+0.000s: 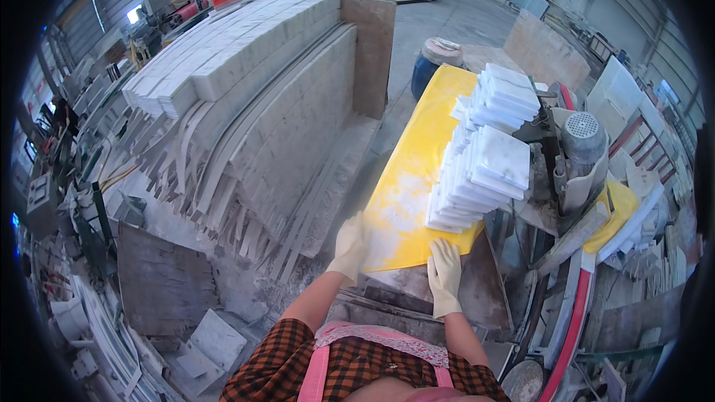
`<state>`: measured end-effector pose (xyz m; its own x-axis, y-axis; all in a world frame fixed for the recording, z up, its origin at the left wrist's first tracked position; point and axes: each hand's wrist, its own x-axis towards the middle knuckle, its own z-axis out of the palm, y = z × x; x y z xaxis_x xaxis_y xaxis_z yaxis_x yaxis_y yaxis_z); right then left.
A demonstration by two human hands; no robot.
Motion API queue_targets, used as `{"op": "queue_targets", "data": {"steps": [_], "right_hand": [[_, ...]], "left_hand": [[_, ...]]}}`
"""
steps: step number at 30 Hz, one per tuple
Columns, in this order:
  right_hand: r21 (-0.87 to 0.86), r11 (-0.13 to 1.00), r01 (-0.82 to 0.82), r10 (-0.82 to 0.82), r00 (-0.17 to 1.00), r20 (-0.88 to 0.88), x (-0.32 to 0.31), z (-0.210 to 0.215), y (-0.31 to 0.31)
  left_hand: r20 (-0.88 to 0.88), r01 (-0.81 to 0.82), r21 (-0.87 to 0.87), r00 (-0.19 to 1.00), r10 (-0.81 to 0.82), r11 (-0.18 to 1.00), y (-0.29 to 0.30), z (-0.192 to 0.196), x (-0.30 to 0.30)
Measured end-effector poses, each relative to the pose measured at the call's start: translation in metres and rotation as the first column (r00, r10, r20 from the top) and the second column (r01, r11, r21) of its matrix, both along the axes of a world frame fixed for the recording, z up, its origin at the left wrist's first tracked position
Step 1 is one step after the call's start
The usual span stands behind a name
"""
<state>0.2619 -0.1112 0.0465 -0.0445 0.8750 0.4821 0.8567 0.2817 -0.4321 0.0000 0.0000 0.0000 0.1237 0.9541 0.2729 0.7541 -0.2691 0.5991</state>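
Head view, gloved left hand (348,247) and right hand (445,274), fingers released, flat on dusty yellow board (417,171), stacked white tiles (484,171) beside.

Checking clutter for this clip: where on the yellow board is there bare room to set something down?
Free: the yellow board's left half, from the left hand up toward the blue barrel. Crowded: its right side, filled by stacks of white tiles beside the grey motor; the right hand rests at the near edge.
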Motion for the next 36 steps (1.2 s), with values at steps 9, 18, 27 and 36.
{"op": "queue_targets", "data": {"steps": [9, 18, 27, 36], "right_hand": [[0.002, 1.0, 0.013, -0.013, 1.0, 0.001, -0.001, -0.0007, -0.0015], [0.005, 1.0, 0.008, -0.008, 1.0, 0.004, -0.001, -0.0007, -0.0009], [0.007, 1.0, 0.006, -0.006, 1.0, 0.013, -0.0015, -0.0001, -0.0009], [0.009, 1.0, 0.004, -0.004, 1.0, 0.006, -0.0021, 0.001, -0.0002]], "left_hand": [[0.023, 0.01, 0.062, 1.0, -0.012, 0.998, -0.0045, 0.0069, 0.0007], [-0.004, 0.008, 0.073, 1.0, -0.008, 0.997, -0.0033, 0.0049, -0.0001], [-0.014, 0.014, 0.022, 1.0, -0.014, 1.0, -0.0015, 0.001, -0.0007], [-0.008, 0.0, 0.015, 1.0, 0.0, 1.0, -0.0016, -0.0016, 0.0001]]}}
